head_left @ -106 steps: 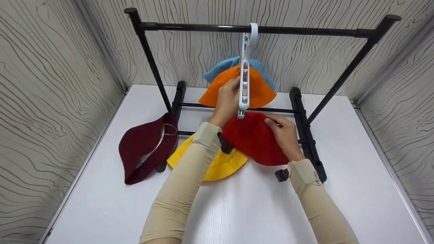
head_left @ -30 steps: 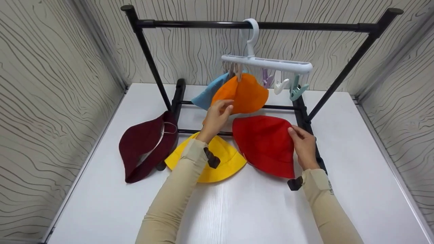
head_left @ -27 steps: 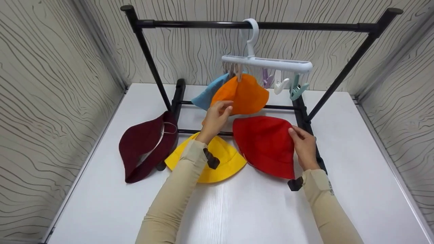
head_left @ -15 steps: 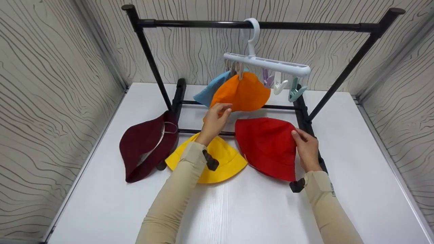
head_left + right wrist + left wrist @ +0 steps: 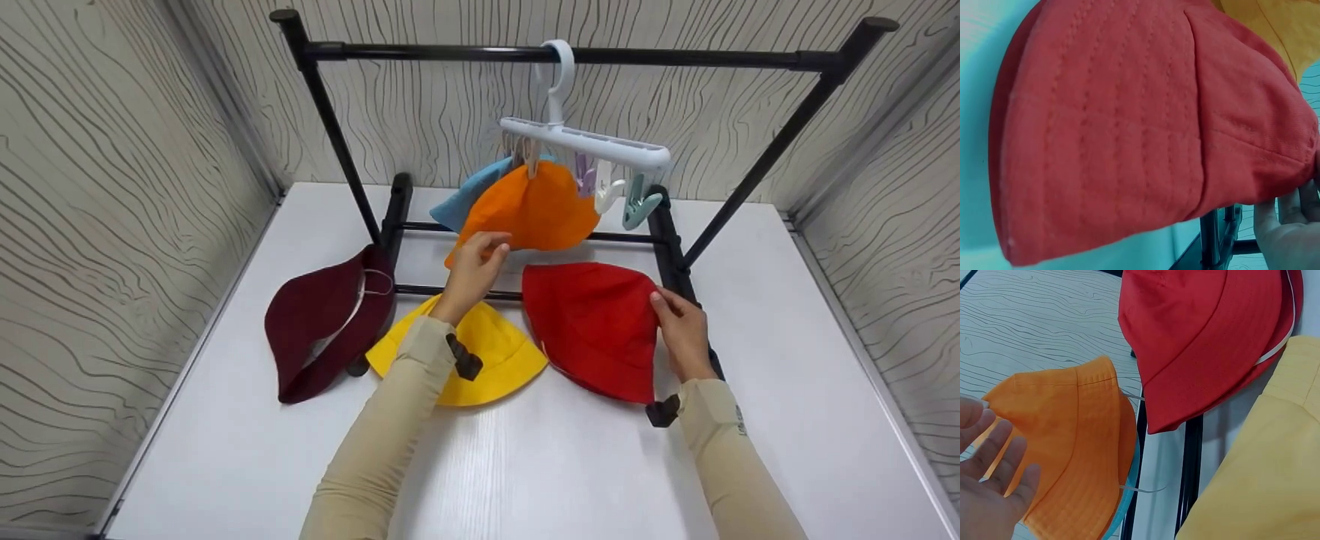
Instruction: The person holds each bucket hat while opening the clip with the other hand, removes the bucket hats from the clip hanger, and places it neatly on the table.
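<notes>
My right hand pinches the crown edge of a red bucket hat, held above the white table. My left hand is in front of an orange bucket hat, fingers loosely bent and holding nothing; in the left wrist view its fingers are spread beside the orange hat. A light-blue bucket hat hangs behind the orange one. Both are clipped to a pale clip hanger. Purple, white and green clips dangle from its right part, with no hat in them.
A black rack carries the hanger on its top bar. A yellow bucket hat lies on the table, partly under the left forearm. To the left a maroon hat lies with its opening visible. Patterned walls enclose the table.
The hanger has turned from end-on to slanting across, then swung back slightly. My left hand has come down from the hanger. My right hand has moved right and down with the red hat.
</notes>
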### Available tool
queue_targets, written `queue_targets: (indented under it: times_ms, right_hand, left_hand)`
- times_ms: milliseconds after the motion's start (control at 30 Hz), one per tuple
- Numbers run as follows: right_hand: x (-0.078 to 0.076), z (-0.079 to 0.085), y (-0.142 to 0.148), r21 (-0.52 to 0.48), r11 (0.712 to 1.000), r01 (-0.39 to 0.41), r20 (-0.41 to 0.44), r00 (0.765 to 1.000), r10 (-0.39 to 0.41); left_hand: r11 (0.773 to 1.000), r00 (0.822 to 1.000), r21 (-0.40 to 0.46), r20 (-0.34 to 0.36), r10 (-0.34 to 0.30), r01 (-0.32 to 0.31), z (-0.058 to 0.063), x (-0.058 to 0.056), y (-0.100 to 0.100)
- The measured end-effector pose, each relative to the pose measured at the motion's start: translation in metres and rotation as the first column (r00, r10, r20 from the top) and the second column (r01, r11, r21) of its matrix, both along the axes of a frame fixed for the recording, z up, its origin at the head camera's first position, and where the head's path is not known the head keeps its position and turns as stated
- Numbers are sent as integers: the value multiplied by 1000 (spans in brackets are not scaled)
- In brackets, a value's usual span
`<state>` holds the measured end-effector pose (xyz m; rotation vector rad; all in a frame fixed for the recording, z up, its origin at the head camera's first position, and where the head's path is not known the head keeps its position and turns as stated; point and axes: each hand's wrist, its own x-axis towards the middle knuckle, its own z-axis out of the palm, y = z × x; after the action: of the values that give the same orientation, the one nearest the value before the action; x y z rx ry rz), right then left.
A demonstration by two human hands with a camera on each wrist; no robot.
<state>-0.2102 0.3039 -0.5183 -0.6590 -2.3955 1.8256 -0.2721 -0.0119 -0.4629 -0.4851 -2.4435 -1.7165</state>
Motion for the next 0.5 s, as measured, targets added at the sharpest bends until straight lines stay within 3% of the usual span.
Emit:
queue_targets:
  times_ms: [333, 500]
  right_hand:
    - [-1, -5, 5, -46, 996, -72, -6, 997, 72]
    - [-1, -6, 6, -64, 994, -85, 8, 996, 86]
  left_hand:
    - [1000, 1000, 7, -27, -1, 2, -3, -1, -2]
    - [1000, 1000, 9, -5, -11, 11, -4, -1, -3]
